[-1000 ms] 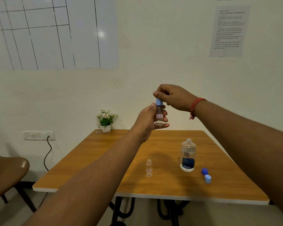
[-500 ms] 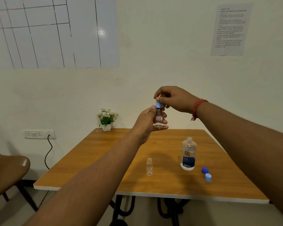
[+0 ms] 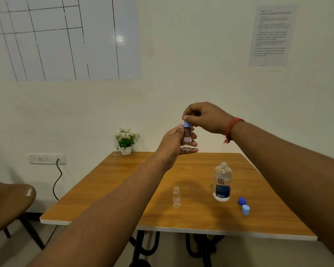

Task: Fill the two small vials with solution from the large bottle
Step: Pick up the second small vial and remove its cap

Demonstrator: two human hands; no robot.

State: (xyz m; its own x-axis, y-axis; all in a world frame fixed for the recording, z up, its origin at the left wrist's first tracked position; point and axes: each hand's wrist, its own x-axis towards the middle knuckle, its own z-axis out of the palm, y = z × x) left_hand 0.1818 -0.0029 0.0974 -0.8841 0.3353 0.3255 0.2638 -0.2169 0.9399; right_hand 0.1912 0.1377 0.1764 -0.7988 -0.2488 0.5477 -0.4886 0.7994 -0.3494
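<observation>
My left hand (image 3: 173, 144) grips a small clear vial (image 3: 187, 139) with a red-edged label, held upright above the far part of the table. My right hand (image 3: 204, 117) pinches the light blue cap (image 3: 187, 124) that sits on top of that vial. A second small vial (image 3: 176, 197) stands uncapped on the wooden table (image 3: 123, 189) near the middle. The large bottle (image 3: 222, 182) with a dark blue label stands uncapped to its right.
A dark blue cap (image 3: 242, 201) and a light blue cap (image 3: 245, 209) lie on the table right of the large bottle. A small potted plant (image 3: 126, 141) sits at the far left corner. A brown chair (image 3: 10, 205) stands left of the table.
Both hands have stayed together on the vial and sunk slightly. My right hand's fingers have shifted a little on the cap.
</observation>
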